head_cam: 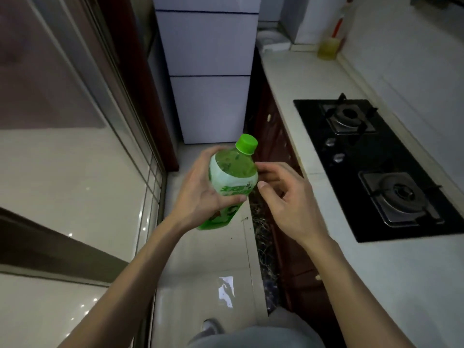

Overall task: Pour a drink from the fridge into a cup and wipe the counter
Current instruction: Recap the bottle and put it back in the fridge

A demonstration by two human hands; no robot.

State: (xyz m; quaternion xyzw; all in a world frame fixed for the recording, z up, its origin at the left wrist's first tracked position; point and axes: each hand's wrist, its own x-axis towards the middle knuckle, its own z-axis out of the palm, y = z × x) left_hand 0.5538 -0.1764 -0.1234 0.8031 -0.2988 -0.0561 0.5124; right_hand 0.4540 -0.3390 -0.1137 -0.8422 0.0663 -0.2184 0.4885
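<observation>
Room: narrow kitchen, glossy tiled floor [200, 285] down the middle, sliding glass door on the left.
Fridge: white fridge [208, 71] at the far end, its doors shut.
Desk: pale desk [288, 79] along the right, carrying a black two-burner gas hob [371, 167]; no cup in view.
Bottle place: green drink bottle [231, 182] held in mid-air over the floor, just left of the desk edge.
Bottle axis: long axis tilted, green cap [247, 143] pointing up and away to the far right, base toward the near left.
Bottle handling: thin plastic, looks nearly full, so probably moderately heavy and likely to dent under a hard squeeze; possibly slick if cold from the fridge.
Hold: best around the labelled middle, leaving the cap free for twisting.
Left hand: left hand [200, 187] wrapped around the bottle's middle from the left.
Right hand: right hand [283, 194] just right of the bottle, fingers loosely curled and apart, gripping nothing; whether its fingertips brush the bottle I cannot tell.
</observation>
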